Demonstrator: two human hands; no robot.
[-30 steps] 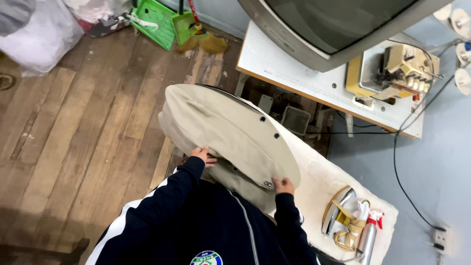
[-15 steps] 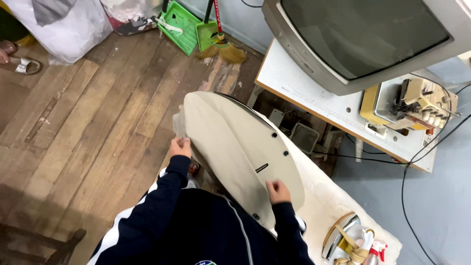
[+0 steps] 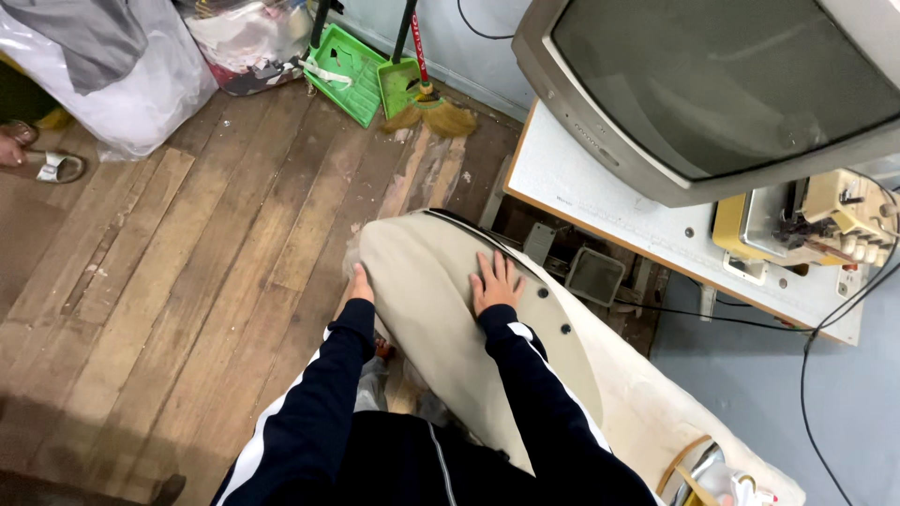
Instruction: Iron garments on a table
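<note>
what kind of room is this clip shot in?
Probably a small home tailoring or garment workshop: an overlock-type sewing machine on a white table, a beige garment spread on a padded ironing board, and an old CRT television above a worn plank floor.

White-padded ironing board (image 3: 675, 412) w/ beige garment (image 3: 431, 309) spread flat on it, over wood floor (image 3: 169, 281).

Beige garment (image 3: 427, 309) draped flat over board.

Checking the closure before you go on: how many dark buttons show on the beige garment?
2: one button just right of the right hand, another button lower along the same edge. Others may be hidden.
</note>
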